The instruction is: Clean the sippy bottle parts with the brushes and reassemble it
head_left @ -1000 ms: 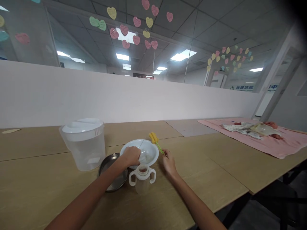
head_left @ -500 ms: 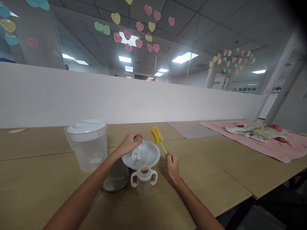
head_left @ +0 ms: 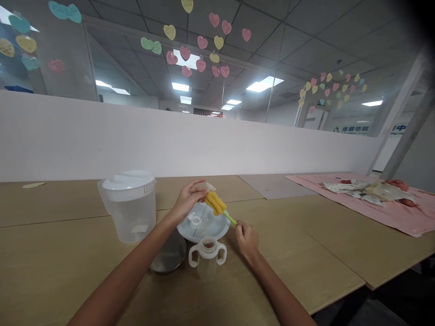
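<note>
My right hand (head_left: 247, 240) is closed around the green handle of a bottle brush (head_left: 215, 203) with a yellow sponge head. My left hand (head_left: 189, 200) pinches a small clear cap-like piece (head_left: 210, 186), its exact kind hard to make out. The sponge head meets the left fingertips and the underside of that piece. Below both hands sits a white bowl (head_left: 222, 229), holding a white ring-shaped bottle part (head_left: 194, 222) and something clear. In front of the bowl, a baby bottle (head_left: 207, 262) with two white handles stands upright, its top uncovered.
A clear pitcher (head_left: 134, 217) with a white lid stands at the left. Beside the bowl lies a round metal tray (head_left: 168, 256), partly behind my left forearm. On the right, a pink cloth (head_left: 404, 222) bears a doll-like figure (head_left: 387, 190). A low white wall (head_left: 204, 149) backs the table.
The yellow brush head has tipped leftward to meet the clear piece in my left hand. My left hand has turned and lifted slightly. The view has shifted a little.
</note>
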Demonstrator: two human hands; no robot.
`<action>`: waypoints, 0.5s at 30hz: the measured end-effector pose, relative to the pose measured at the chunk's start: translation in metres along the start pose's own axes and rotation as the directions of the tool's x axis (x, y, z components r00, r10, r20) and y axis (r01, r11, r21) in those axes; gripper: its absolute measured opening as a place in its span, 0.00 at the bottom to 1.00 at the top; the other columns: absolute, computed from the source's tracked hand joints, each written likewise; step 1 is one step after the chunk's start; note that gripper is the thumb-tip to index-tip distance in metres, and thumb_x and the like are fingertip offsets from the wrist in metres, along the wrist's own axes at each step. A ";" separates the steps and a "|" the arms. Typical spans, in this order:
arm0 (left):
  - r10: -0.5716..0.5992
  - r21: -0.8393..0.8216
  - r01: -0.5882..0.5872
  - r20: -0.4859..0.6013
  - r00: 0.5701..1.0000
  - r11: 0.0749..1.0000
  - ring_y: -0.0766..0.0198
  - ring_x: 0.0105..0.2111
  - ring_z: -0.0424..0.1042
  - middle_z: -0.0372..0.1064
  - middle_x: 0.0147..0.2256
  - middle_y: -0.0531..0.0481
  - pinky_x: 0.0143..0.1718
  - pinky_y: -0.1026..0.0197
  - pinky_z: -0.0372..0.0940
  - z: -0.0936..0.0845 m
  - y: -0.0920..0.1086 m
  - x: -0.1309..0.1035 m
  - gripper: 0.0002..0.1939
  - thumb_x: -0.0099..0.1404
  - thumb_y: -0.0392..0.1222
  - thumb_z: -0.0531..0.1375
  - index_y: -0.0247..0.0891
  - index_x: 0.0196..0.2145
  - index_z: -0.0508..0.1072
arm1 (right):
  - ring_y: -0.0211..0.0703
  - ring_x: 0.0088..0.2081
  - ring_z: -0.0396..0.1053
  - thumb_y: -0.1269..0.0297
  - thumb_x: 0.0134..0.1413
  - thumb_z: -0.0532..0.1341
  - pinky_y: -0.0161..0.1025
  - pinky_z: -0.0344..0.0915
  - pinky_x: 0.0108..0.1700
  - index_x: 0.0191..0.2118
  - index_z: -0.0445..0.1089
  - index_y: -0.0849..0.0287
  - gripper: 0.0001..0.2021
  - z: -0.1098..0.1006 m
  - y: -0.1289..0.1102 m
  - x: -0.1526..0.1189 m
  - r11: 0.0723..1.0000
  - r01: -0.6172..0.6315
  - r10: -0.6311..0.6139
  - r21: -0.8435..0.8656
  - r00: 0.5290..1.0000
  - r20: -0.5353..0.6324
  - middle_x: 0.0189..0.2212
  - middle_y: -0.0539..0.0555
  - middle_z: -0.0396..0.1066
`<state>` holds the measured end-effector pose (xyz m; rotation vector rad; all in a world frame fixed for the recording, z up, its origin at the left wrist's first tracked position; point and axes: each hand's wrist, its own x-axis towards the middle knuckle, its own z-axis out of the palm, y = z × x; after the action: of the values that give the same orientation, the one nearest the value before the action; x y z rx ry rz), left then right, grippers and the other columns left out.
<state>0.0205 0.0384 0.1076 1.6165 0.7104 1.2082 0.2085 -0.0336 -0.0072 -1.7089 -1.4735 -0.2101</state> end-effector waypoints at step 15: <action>-0.159 0.973 -0.097 0.132 0.978 0.212 0.59 0.32 0.68 0.70 0.30 0.45 0.33 0.61 0.60 -0.045 0.031 -0.012 0.16 0.47 0.30 0.54 0.35 0.36 0.70 | 0.36 0.18 0.55 0.65 0.50 0.43 0.34 0.47 0.24 0.15 0.56 0.58 0.16 -0.011 0.009 0.004 0.987 0.131 -0.150 -0.094 0.961 -0.234 0.13 0.50 0.57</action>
<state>-0.0282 0.0322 0.1341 2.7028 1.5762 0.3851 0.2218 -0.0377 -0.0020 -1.5774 -1.4202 -0.5387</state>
